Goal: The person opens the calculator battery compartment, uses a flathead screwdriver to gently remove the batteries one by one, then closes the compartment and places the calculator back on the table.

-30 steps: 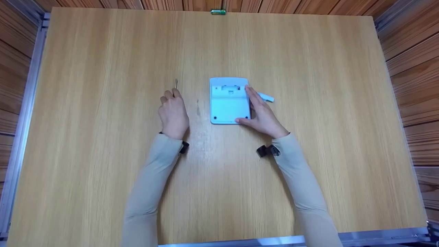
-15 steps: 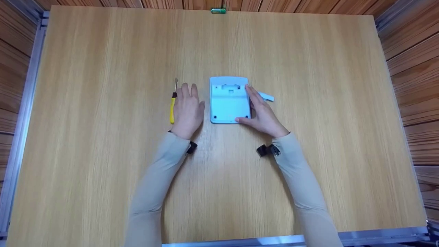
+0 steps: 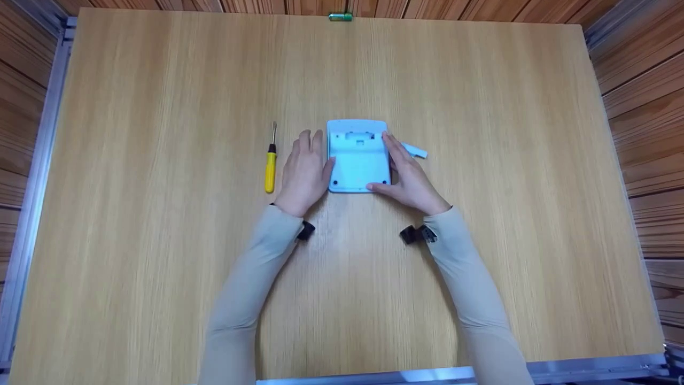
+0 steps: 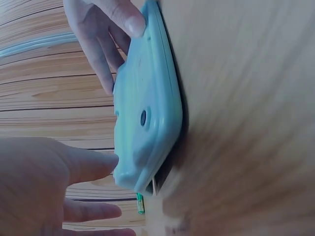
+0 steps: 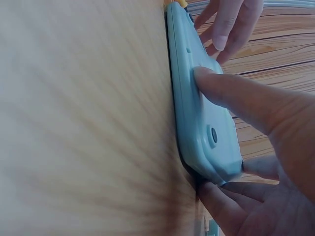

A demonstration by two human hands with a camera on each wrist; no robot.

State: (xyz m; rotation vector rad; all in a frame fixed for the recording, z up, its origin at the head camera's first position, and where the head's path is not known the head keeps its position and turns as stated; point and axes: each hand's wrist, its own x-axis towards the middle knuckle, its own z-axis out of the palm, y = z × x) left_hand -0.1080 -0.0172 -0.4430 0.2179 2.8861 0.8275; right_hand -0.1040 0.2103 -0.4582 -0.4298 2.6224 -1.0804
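Note:
A light-blue calculator (image 3: pixel 358 166) lies back side up on the table, its battery slot (image 3: pixel 360 137) uncovered and two dark round feet at the near corners. My right hand (image 3: pixel 411 179) grips it from the right, thumb on the near edge and fingers along the right side. At the left edge is my left hand (image 3: pixel 305 174), its fingers fairly straight and its thumb tip overlapping the rim. In the left wrist view that thumb (image 4: pixel 93 164) points at the casing. A yellow-handled screwdriver (image 3: pixel 270 168) lies left of the left hand.
A small blue plastic piece (image 3: pixel 416 151), like a battery cover, lies right of the calculator, partly behind the right hand. One green battery (image 3: pixel 340 17) sits at the table's far edge. Wood-panelled walls and metal rails surround the wooden table (image 3: pixel 160 240).
My left hand has let go of the screwdriver, leaving it on the table, straightened its fingers and moved right to the calculator's left edge. The right hand has stayed in place.

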